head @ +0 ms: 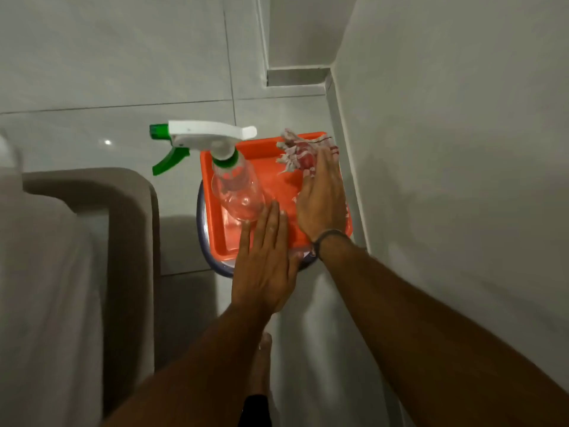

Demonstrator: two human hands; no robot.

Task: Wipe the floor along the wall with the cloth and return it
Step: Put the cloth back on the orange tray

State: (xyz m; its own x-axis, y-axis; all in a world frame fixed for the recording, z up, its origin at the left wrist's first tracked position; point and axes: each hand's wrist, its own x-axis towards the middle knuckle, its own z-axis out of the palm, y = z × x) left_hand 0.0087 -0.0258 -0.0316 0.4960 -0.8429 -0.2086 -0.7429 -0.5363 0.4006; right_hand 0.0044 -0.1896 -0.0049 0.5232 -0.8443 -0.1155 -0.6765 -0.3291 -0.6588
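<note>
A crumpled red-and-white cloth (297, 152) lies in the far right corner of an orange tray (234, 245), close to the wall (446, 149). My right hand (321, 198) reaches over the tray with its fingertips resting on the cloth; whether the fingers grip it is hidden. My left hand (264, 263) hovers flat over the tray's near edge, fingers straight and together, holding nothing. The grey tiled floor (123, 72) runs along the wall's skirting (345, 143).
A clear spray bottle (237, 189) with a white and green trigger head stands in the tray's left half. The tray sits on a round stool with a blue rim (201, 223). A beige sofa arm (92, 217) is at left. My bare foot (261, 362) is on the floor below.
</note>
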